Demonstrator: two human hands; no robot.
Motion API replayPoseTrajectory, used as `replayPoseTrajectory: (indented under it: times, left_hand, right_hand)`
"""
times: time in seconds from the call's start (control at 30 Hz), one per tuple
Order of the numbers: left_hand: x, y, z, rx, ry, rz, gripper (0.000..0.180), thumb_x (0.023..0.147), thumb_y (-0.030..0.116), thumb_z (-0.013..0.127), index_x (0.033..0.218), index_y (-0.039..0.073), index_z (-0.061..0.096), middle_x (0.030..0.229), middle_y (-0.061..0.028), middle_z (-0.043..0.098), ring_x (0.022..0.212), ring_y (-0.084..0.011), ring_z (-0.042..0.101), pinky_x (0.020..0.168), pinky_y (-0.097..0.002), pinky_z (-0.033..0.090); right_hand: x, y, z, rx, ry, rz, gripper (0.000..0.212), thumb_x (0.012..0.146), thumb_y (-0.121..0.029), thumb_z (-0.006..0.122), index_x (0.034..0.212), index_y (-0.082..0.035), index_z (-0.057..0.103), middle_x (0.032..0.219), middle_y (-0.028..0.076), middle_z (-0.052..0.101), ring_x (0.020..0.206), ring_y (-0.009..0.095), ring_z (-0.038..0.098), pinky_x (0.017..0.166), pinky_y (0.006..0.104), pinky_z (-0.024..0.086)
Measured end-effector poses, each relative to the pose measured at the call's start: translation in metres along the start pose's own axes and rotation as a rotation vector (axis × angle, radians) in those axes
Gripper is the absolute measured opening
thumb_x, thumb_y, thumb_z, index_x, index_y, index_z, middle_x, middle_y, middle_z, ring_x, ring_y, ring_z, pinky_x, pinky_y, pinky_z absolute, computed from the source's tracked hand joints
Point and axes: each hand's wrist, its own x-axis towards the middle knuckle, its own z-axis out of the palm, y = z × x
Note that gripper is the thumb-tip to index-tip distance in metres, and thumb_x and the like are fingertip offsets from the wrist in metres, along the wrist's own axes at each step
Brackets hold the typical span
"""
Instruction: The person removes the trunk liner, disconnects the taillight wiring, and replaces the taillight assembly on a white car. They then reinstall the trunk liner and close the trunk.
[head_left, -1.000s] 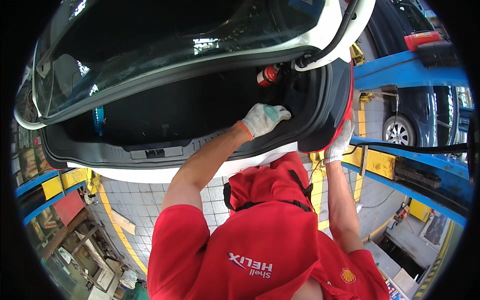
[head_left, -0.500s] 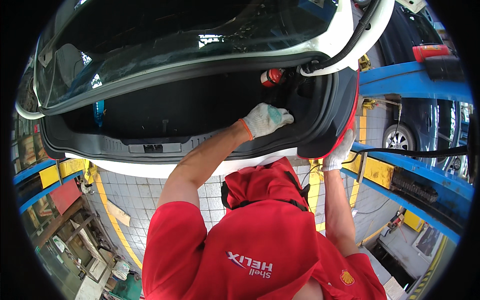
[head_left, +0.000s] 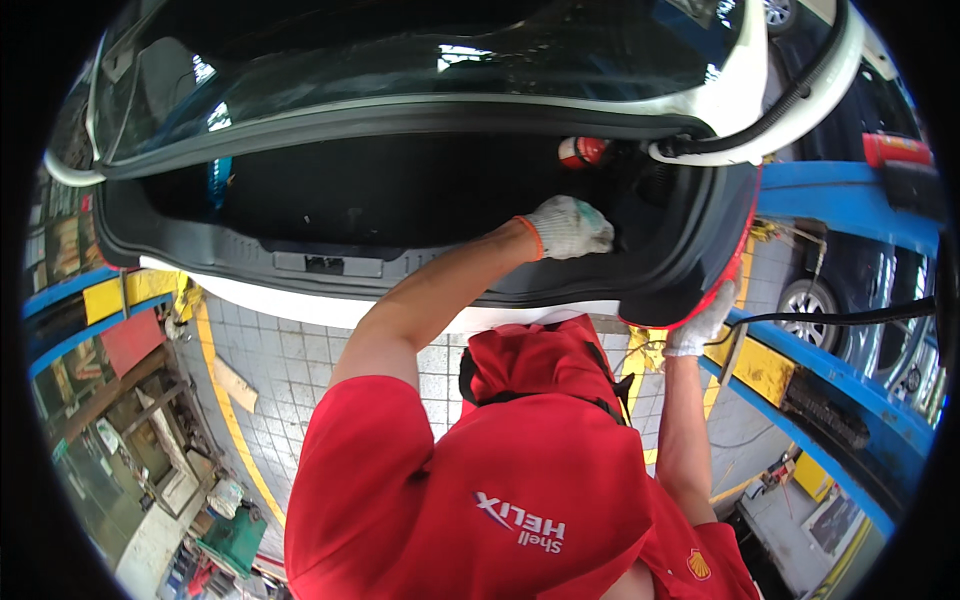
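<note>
Both my hands wear whitish knit gloves. My left hand reaches over the sill into the open boot of a white car, its fingers curled against the dark trim at the right inner side. Whatever lies in those fingers is hidden. Outside the car, my right hand rests along the outer edge of the red tail light, fingers stretched upward against it. Beyond my left hand, a red canister with a pale band lies in the boot's far right corner.
The raised boot lid spans the far side, with a black hose-like sleeve on its right arm. A blue bottle stands at the boot's left. Blue lift beams flank the car, and a dark car is at right.
The whole view has shifted, putting the car farther right in the picture. My left hand stays at the inner trim, with its fingers curled in more; my right hand remains by the tail light.
</note>
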Motion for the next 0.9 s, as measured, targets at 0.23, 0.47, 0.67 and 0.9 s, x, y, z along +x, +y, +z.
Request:
replayPoseTrajectory:
  times: [0.23,0.47,0.67,0.9]
  left_hand:
    - [-0.001,-0.006,0.014,0.251,0.296,0.289,0.024,0.107,0.035,0.063,0.121,0.021,0.076,0.108,-0.0019,0.073,0.098,-0.0284,0.077,0.08,-0.0439,0.062]
    - [-0.017,-0.002,0.011,0.112,0.222,0.122,0.024,0.109,0.032,0.059,0.124,0.022,0.076,0.119,-0.0031,0.074,0.103,-0.0286,0.077,0.083,-0.0444,0.061]
    - [0.008,0.001,0.0,-0.05,0.019,0.011,0.025,0.107,0.038,0.063,0.116,0.021,0.079,0.105,-0.0044,0.077,0.097,-0.033,0.077,0.084,-0.0491,0.061]
    - [-0.013,-0.007,0.002,0.053,0.305,0.236,0.034,0.107,0.049,0.063,0.119,0.022,0.081,0.1,-0.0052,0.077,0.092,-0.0352,0.077,0.083,-0.0512,0.062]
  right_hand:
    - [-0.002,-0.004,0.001,0.033,0.08,0.089,0.062,0.115,-0.042,0.054,0.168,-0.011,0.045,0.167,0.011,0.051,0.152,0.03,0.05,0.129,0.0452,0.04]
    - [0.004,0.001,-0.005,0.092,0.12,0.201,0.06,0.116,-0.042,0.05,0.167,-0.01,0.046,0.164,0.012,0.054,0.147,0.03,0.054,0.125,0.044,0.044]
    - [0.001,-0.005,-0.001,0.016,0.111,0.149,0.061,0.116,-0.045,0.051,0.167,-0.012,0.047,0.161,0.012,0.056,0.144,0.03,0.057,0.122,0.0427,0.046]
    - [-0.001,-0.007,0.004,-0.015,0.173,0.172,0.061,0.115,-0.046,0.053,0.163,-0.008,0.05,0.157,0.012,0.061,0.141,0.029,0.062,0.121,0.0416,0.05]
